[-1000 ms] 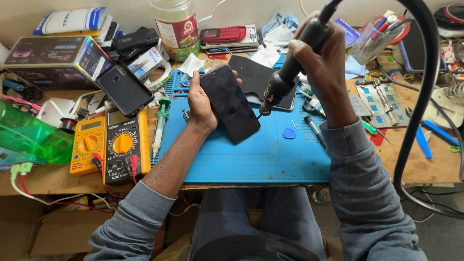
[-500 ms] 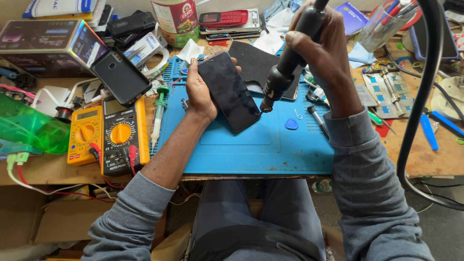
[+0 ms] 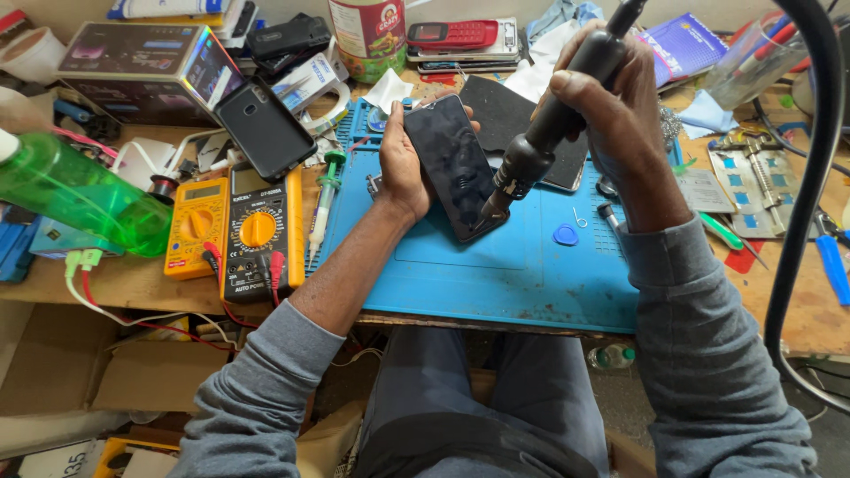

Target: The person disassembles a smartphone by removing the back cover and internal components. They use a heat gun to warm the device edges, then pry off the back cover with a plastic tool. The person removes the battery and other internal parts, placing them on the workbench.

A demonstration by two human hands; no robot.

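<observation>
My left hand grips a black smartphone by its left edge, tilted up off the blue work mat. My right hand is closed around a black hot-air wand with a thick black hose. The wand's metal nozzle points down at the phone's lower right edge, very close to it; contact is unclear. A blue plastic pick lies on the mat right of the phone.
Two multimeters sit left of the mat, beside a green bottle. Another black phone, a dark panel, boxes, a can and small tools crowd the back of the bench. Screwdrivers lie at right.
The wand's nozzle has come down closer to the phone's lower right edge. My left hand keeps its grip on the phone, with almost no shift.
</observation>
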